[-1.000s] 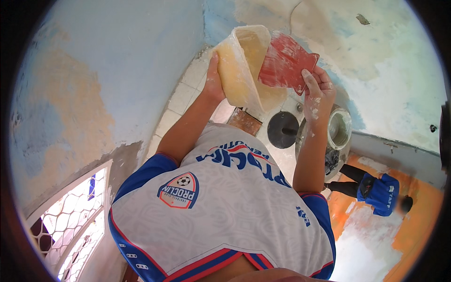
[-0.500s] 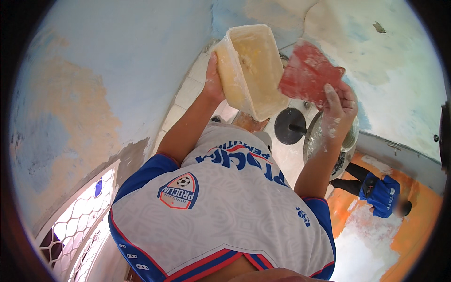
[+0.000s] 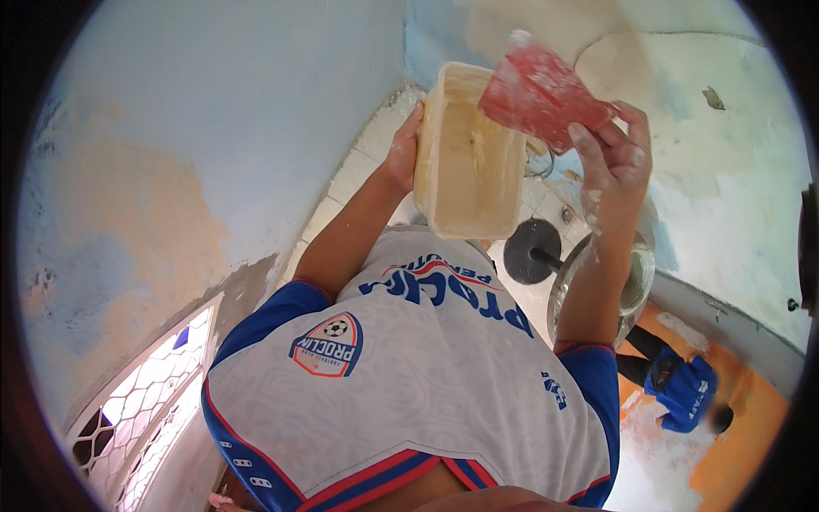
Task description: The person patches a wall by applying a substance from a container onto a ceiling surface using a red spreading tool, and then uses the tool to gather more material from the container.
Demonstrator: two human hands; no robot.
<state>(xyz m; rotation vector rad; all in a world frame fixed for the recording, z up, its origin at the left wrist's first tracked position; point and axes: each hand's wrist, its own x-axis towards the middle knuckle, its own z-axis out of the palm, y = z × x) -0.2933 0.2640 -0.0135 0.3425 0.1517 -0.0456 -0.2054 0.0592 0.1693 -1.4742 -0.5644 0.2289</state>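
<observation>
A pale yellow plastic tub (image 3: 469, 179), rectangular and smeared with putty, is tilted so its hollow inside faces me, and my left hand (image 3: 403, 152) grips its left side. My right hand (image 3: 610, 158) pinches a red flat spreader (image 3: 542, 90) streaked with white, thumb on its face. The spreader overlaps the tub's upper right corner; whether the two touch I cannot tell. White smears cover my right fingers and wrist.
Patchy painted walls (image 3: 153, 128) surround me, with a grilled window (image 3: 145, 401) at lower left. A black round base with a post (image 3: 531, 252) and a putty-coated bucket (image 3: 636, 277) stand on the tiled floor (image 3: 358, 171). Another person in blue (image 3: 682, 388) is at lower right.
The tub has shifted right and down, turning its open side more toward me. The red spreader first moved right, then rose and came back left over the tub's corner.
</observation>
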